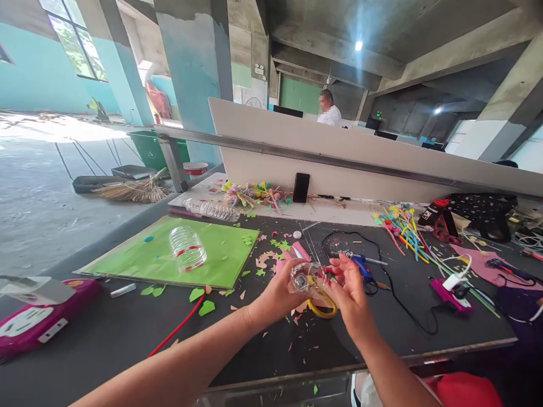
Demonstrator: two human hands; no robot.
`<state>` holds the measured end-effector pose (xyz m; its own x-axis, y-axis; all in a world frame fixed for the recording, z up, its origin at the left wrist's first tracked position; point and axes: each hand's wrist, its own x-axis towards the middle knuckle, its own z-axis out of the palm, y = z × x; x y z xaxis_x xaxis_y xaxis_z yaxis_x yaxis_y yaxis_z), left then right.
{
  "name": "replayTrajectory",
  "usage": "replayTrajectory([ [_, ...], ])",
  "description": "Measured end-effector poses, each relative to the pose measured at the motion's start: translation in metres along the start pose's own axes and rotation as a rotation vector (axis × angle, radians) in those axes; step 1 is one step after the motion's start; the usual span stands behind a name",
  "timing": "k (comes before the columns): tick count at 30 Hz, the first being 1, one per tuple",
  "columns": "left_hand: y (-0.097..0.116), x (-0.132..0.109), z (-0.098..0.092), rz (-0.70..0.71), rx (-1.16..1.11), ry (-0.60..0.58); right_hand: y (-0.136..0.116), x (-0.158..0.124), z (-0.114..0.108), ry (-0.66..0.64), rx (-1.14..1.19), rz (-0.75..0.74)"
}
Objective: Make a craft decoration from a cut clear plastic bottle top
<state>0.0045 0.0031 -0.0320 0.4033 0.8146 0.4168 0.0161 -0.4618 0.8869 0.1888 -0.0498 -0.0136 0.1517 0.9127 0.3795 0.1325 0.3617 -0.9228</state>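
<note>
My left hand [282,285] is wrapped around a cut clear plastic bottle piece [302,277], whose end faces me. At its right edge, the thumb and fingers of my right hand [350,285] are closed, with red showing by the fingertips; what exactly they pinch is too small to make out. Yellow-handled scissors [324,310] lie just below the bottle piece. To the left, another clear bottle section [186,249] with red bits along its lower edge rests on a green sheet [229,257].
A blue glue gun [362,267] with a black cord lies right of my hands. Green and pink paper scraps [267,260] litter the table. Pink power strips [452,297] sit at both sides. Behind are a phone [301,187], pipe-cleaner bundles [254,195], a clear bottle [212,209] and a partition [360,169].
</note>
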Motion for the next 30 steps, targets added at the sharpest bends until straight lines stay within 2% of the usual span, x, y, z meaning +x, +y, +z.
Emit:
replayTrajectory([
  [3, -0.004, -0.002, -0.005, 0.039, 0.061, -0.019, -0.005, 0.002, -0.004, -0.002, 0.064, -0.014],
  [7, -0.007, -0.003, -0.007, 0.026, -0.017, -0.066, -0.009, 0.004, -0.006, -0.04, 0.151, 0.026],
  [13, 0.001, -0.008, -0.011, -0.068, -0.153, -0.28, -0.015, 0.005, -0.012, -0.108, 0.232, 0.1],
  [18, 0.005, -0.014, -0.015, -0.144, -0.144, -0.46, -0.024, 0.006, -0.019, -0.179, 0.136, 0.081],
  [23, 0.021, -0.011, -0.018, -0.177, -0.095, -0.613, -0.034, 0.01, -0.02, -0.327, -0.044, 0.05],
  [26, 0.03, -0.008, -0.018, -0.171, -0.062, -0.649, -0.036, 0.011, -0.019, -0.416, -0.083, 0.124],
  [30, 0.032, -0.009, -0.016, -0.175, -0.074, -0.657, -0.034, 0.013, -0.02, -0.477, -0.074, 0.203],
])
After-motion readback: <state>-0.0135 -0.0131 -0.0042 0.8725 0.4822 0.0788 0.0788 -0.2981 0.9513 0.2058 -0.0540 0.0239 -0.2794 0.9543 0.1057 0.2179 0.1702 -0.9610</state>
